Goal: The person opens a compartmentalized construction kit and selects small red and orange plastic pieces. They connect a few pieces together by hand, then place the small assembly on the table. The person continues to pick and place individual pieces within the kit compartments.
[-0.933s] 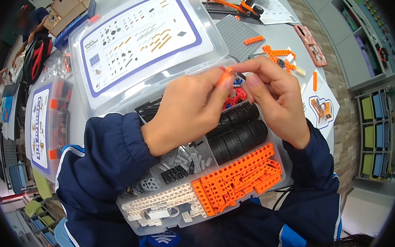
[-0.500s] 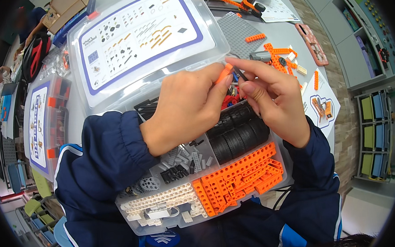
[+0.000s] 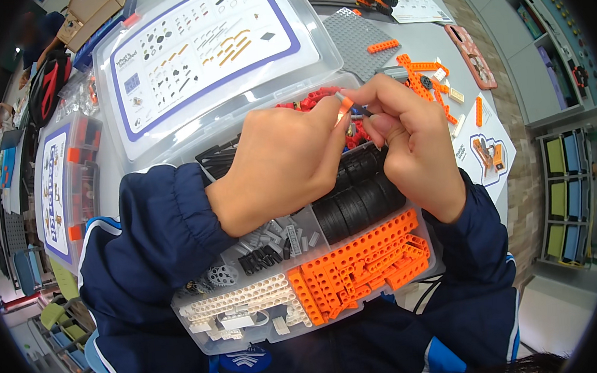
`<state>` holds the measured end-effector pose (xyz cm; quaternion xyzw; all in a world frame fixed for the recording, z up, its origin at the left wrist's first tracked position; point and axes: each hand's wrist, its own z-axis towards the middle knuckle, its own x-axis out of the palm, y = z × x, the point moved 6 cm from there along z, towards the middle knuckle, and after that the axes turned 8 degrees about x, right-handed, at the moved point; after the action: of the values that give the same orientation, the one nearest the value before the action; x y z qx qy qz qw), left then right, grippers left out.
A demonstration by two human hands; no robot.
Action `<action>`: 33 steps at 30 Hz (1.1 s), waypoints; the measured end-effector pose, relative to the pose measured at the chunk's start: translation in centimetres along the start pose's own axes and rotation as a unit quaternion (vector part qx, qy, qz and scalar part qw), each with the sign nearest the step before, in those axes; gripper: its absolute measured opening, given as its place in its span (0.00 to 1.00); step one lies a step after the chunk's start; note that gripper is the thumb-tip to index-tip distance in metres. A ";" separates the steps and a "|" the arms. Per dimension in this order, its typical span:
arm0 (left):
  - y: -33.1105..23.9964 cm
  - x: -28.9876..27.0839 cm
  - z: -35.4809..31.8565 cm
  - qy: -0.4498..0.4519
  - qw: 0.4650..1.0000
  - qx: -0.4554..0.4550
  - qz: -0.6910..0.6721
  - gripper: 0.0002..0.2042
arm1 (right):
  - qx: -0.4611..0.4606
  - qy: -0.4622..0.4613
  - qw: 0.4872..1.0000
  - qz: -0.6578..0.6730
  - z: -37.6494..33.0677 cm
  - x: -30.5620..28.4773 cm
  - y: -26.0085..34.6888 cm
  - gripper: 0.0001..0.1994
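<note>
Above the open parts box my two hands meet. My left hand [image 3: 286,156] is closed, pinching a small orange building piece [image 3: 345,104] between thumb and finger. The fingers of my right hand [image 3: 412,138] are closed on a thin dark axle [image 3: 360,110], whose tip meets the orange piece. My fingers cover much of both parts. Below lies the clear sorting box [image 3: 257,347], with black tyres [image 3: 358,210], grey connectors [image 3: 284,238], white beams [image 3: 244,299] and orange beams [image 3: 358,272] in its compartments. Red pieces [image 3: 315,98] show just behind my hands.
The box's clear lid [image 3: 111,82] carries a printed parts sheet. A second closed kit box [image 3: 72,180] stands at the left. Toward the back right are a grey baseplate [image 3: 355,43], loose orange beams [image 3: 419,83], a pink patterned phone [image 3: 472,56] and a printed sheet [image 3: 491,154].
My right hand has curled its fingers tighter around the axle and turned a little. The orange piece and axle are still held together, slightly lower in view.
</note>
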<state>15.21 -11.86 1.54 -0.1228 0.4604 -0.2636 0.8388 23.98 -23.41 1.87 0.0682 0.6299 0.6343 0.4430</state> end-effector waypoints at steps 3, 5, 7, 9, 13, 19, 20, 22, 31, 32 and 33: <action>-0.1 0.2 -0.1 -0.003 1.000 0.006 0.004 0.06 | 0.043 0.038 0.998 -0.015 -0.1 0.4 0.0 0.16; -0.2 0.3 -0.1 0.001 0.999 0.022 0.023 0.06 | 0.009 0.040 0.997 -0.073 0.0 0.4 0.6 0.17; -0.3 0.4 -0.2 0.010 0.999 0.025 0.033 0.05 | 0.024 0.054 0.996 -0.065 0.1 0.4 0.5 0.16; -0.2 0.5 -0.2 0.016 0.999 0.018 0.035 0.05 | 0.065 0.075 0.995 0.005 0.3 0.5 0.1 0.16; -0.1 0.4 -0.2 0.005 1.000 0.017 -0.008 0.04 | 0.105 0.081 0.986 0.102 0.5 0.6 -0.3 0.14; 0.2 0.2 0.0 0.003 0.998 0.000 -0.069 0.09 | 0.158 0.099 0.969 0.165 0.4 0.5 0.2 0.12; 0.2 0.2 0.0 0.003 0.997 -0.001 -0.079 0.08 | 0.161 0.104 0.968 0.164 0.3 0.4 0.3 0.12; 0.2 0.2 0.0 0.001 0.995 -0.004 -0.095 0.08 | 0.151 0.108 0.967 0.172 0.2 0.3 0.5 0.13; 0.4 0.3 -0.1 0.001 0.995 -0.010 -0.100 0.06 | 0.085 0.071 0.988 0.109 0.1 0.5 0.0 0.12; 0.3 0.3 -0.1 -0.001 0.995 -0.009 -0.097 0.06 | 0.084 0.068 0.989 0.097 0.1 0.5 0.0 0.12; 0.3 0.3 -0.1 -0.002 0.996 -0.008 -0.094 0.06 | 0.079 0.065 0.991 0.092 0.1 0.6 -0.1 0.12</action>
<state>15.37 -11.77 1.17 -0.1728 0.4473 -0.3370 0.8103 23.75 -22.95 1.57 0.1191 0.6963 0.6240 0.3341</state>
